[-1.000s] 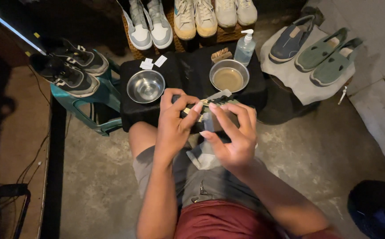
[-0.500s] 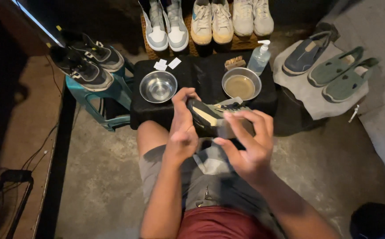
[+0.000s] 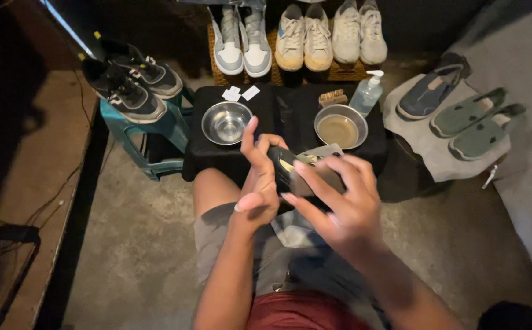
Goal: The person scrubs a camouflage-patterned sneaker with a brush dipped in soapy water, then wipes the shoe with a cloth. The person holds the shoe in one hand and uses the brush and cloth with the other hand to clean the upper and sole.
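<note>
Left hand [image 3: 260,177]: wrapped around the near end of a dark shoe [image 3: 290,172], forefinger raised and pointing away, the other fingers closed on it.
Right hand [image 3: 342,198]: fingers spread and laid over the shoe's far side, pressing a grey cloth [image 3: 321,177] against it; whether the thumb grips underneath cannot be told.
Shoe: held between both hands above the lap, just this side of the black table [image 3: 278,110]; pale sole edge facing up.
Handling (judgement): light, sole stiff, upper soft and yielding; probably damp where wiped, so slippery. Best held at heel and sole edge.
Beyond the hands: 2 steel bowls, 1 holding clear water [image 3: 226,122], 1 cloudy brown liquid [image 3: 340,126].
Further out: small brush [image 3: 332,98], pump bottle [image 3: 366,91], 2 white paper slips [image 3: 240,93].
Beyond the table: 6 pale sneakers [image 3: 305,36] in a row.
Left of the left hand: 2 black trainers [image 3: 131,82] on a teal stool [image 3: 150,131].
Right of the right hand: 3 slip-ons [image 3: 461,110] on a grey towel [image 3: 425,146].
</note>
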